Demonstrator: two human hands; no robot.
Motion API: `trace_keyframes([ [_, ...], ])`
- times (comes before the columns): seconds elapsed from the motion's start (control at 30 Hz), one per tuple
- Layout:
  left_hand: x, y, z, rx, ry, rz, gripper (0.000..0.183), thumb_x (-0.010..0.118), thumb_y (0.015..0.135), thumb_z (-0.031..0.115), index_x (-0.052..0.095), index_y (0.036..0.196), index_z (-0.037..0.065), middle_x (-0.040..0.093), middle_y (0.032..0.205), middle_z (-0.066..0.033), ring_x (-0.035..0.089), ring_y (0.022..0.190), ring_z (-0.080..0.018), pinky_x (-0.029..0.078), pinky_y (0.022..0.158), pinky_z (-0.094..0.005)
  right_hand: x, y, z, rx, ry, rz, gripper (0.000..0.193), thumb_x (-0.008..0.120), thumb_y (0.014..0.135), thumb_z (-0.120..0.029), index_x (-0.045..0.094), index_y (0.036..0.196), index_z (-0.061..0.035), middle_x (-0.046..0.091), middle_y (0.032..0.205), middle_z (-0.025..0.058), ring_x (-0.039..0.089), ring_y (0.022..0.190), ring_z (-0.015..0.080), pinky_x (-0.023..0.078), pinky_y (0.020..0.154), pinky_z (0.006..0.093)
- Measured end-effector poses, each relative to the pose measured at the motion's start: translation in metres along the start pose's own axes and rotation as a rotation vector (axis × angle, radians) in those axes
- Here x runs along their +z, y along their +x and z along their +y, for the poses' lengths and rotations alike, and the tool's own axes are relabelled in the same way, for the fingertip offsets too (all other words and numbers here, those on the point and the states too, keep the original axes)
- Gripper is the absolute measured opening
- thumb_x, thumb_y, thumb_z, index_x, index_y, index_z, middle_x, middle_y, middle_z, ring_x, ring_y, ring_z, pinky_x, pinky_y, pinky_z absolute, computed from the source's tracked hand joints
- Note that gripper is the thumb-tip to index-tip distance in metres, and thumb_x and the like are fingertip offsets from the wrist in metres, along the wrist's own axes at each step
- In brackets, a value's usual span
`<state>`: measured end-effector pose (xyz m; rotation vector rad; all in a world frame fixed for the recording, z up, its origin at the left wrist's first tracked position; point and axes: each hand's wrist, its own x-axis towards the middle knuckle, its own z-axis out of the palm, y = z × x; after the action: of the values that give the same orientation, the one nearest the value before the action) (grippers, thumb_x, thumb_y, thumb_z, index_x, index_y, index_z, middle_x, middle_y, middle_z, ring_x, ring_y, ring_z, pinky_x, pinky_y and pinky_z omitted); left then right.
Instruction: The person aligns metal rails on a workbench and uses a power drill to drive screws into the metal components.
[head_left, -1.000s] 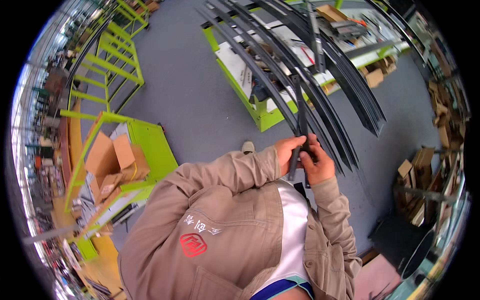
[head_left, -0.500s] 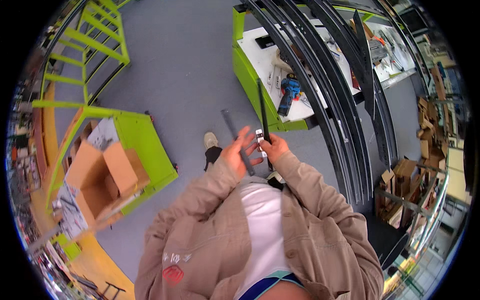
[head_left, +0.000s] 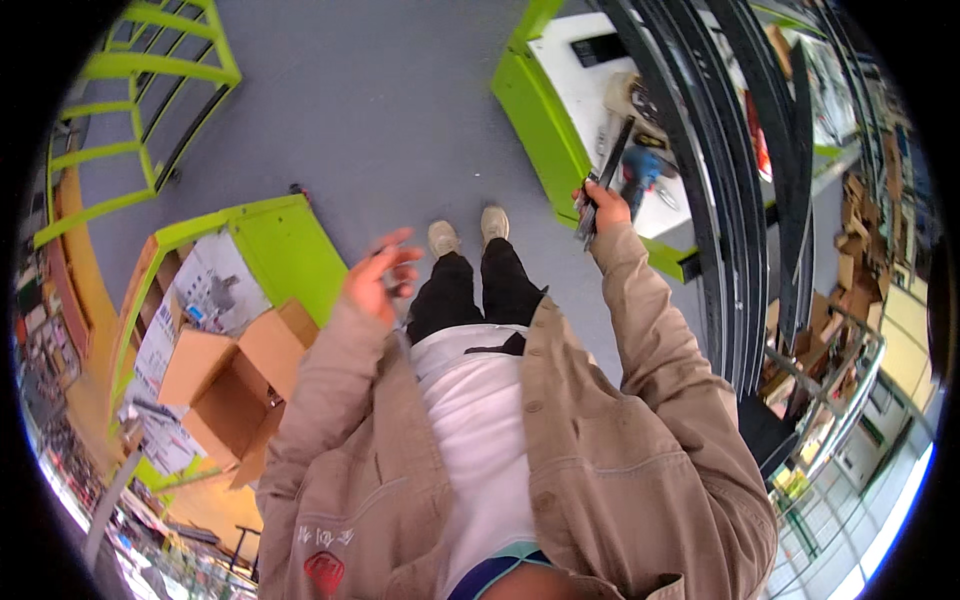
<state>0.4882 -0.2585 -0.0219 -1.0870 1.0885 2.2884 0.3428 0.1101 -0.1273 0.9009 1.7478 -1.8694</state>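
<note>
My right hand is closed around a thin black strip that points up and away over the near edge of the white-topped workbench. Beside its lower end, more narrow pieces show at the fingers, too small to make out. My left hand is apart from it, in front of my left side, with its fingers spread and smeared by motion. No strip shows in it. On the bench, close to the right hand, lies a blue cordless drill, partly hidden behind the strip and long bars.
Long black bars run across the workbench at my right. An open cardboard box sits on a green-framed stand at my left. Farther left is a green frame rack. Cardboard boxes are piled far right.
My hands have moved apart, the right one toward the workbench and the left one leftward. The strip at my left hand no longer shows there. Both my shoes are now in view.
</note>
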Motion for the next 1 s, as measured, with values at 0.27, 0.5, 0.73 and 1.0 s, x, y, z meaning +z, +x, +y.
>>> trace_keyframes([
  [0.27,0.122,0.063,-0.022,-0.066,0.144,-0.11,0.037,0.048,0.105,0.037,0.061,0.13,0.014,0.064,0.113,0.0017,0.055,0.096,-0.0137,0.049,0.079,-0.0358,0.102,-0.075,-0.023,-0.03,0.024,-0.41,0.017,0.062,0.098,-0.02,0.064,0.105,-0.0044,0.071,0.088,0.0058,0.058,0.064,0.0132,0.047,0.057,0.0261],
  [0.5,0.156,0.085,-0.01,-0.136,0.017,-0.079,0.039,0.052,0.104,0.043,0.058,0.13,0.014,0.062,0.116,-0.0032,0.059,0.104,-0.0215,0.054,0.08,-0.0448,0.089,-0.068,-0.042,-0.449,-0.809,-0.415,0.038,0.057,0.097,-0.024,0.055,0.13,-0.0069,0.066,0.118,0.0223,0.062,0.112,0.0414,0.052,0.093,0.0462],
  [0.73,0.158,0.121,-0.026,0.001,-0.112,-0.012,0.035,0.049,0.105,0.034,0.055,0.126,0.006,0.063,0.125,-0.0124,0.062,0.109,-0.0275,0.052,0.094,-0.0453,0.073,-0.056,-0.039,-0.572,-0.672,-0.619,0.055,0.057,0.098,-0.028,0.045,0.147,-0.0039,0.063,0.125,0.024,0.064,0.112,0.0343,0.052,0.091,0.0394],
  [1.0,0.185,0.112,-0.022,-0.035,0.037,0.028,0.035,0.045,0.106,0.032,0.058,0.121,0.004,0.065,0.124,-0.0127,0.06,0.11,-0.0259,0.051,0.094,-0.0419,0.048,-0.04,-0.03,0.16,-0.104,-0.615,0.032,0.056,0.101,-0.023,0.049,0.126,-0.0042,0.064,0.09,0.0064,0.051,0.064,0.0099,0.038,0.048,0.0222],
])
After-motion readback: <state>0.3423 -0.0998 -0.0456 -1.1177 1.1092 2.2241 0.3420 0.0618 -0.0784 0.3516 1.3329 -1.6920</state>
